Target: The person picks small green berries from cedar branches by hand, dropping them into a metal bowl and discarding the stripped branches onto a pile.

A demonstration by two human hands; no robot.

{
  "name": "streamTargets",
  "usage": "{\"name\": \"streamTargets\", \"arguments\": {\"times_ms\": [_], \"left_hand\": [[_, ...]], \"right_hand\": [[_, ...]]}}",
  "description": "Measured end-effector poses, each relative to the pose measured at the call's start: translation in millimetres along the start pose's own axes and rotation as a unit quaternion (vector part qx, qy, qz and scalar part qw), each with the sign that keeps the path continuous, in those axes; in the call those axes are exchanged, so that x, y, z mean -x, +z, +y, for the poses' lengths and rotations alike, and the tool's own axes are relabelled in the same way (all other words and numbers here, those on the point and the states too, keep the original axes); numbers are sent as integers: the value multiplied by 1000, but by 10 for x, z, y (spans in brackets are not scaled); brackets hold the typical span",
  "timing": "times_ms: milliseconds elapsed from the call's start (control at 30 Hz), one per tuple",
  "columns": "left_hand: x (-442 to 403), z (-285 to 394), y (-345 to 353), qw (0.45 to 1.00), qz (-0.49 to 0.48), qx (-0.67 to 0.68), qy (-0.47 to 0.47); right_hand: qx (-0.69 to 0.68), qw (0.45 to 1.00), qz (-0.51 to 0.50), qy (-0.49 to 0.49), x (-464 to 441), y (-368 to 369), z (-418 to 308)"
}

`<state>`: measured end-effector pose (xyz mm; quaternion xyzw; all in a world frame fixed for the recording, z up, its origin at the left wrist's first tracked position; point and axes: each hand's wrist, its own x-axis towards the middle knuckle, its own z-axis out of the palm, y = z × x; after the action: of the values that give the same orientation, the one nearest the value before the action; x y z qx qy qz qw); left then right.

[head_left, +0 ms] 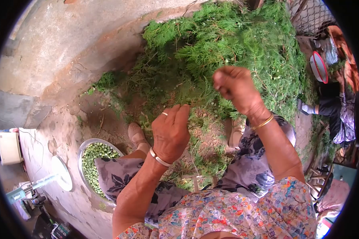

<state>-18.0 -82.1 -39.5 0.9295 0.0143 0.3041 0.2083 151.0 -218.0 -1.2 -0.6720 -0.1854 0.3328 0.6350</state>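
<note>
My left hand [171,133], with a ring and a silver-coloured bracelet, is held over the ground between my knees, its fingers bent and pressed together. My right hand [236,88], with a gold-coloured bangle, is raised higher and to the right, its fingers curled closed and slightly smeared by motion. What either hand holds, if anything, I cannot make out. Just beyond both hands lies a large heap of green, scaly-leaved conifer branches [235,44]. By my left knee stands a round metal basin [80,167], filled with small green cones or berries [92,161].
A concrete wall [79,36] runs along the upper left. A white round stand base [62,173] is left of the basin. At the right edge another person [335,111] sits near a red-rimmed white basin [319,67]. Loose sprigs litter the ground around my feet.
</note>
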Motion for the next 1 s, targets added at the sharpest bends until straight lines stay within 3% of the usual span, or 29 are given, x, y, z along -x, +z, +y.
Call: {"name": "streamTargets", "arguments": {"times_ms": [33,133,200,267,300,400,433,567,633,767,833,933,1000], "left_hand": [[8,2,-13,1000,0,0,0],[39,7,-40,998,0,-47,32],[55,21,-39,997,-24,-53,41],[49,41,-28,996,-29,-59,61],[49,51,-20,994,-32,-65,81],[68,51,44,987,-37,-75,138],[70,76,22,986,-48,-73,140],[64,98,22,991,-35,-47,120],[53,98,-7,992,-29,-47,110],[58,76,14,997,-19,-32,73],[90,58,37,999,-16,31,33],[65,81,0,995,-23,90,-34],[59,95,-20,989,-47,108,-88]], "right_hand": [[-96,995,29,27,-26,-55,-40],[-107,994,-19,26,1,-66,-111],[-51,997,-46,39,44,4,-84],[138,983,-108,-46,58,118,-5],[178,976,-118,-33,60,138,7],[207,960,-189,9,9,139,132],[261,940,-217,40,1,119,89],[260,927,-247,113,51,124,-43],[208,958,-197,14,53,114,55],[132,985,-96,58,35,161,105],[-134,986,-26,94,-43,84,117],[-176,979,-8,106,-26,102,-78],[-185,976,-54,99,-9,90,-88]]}}
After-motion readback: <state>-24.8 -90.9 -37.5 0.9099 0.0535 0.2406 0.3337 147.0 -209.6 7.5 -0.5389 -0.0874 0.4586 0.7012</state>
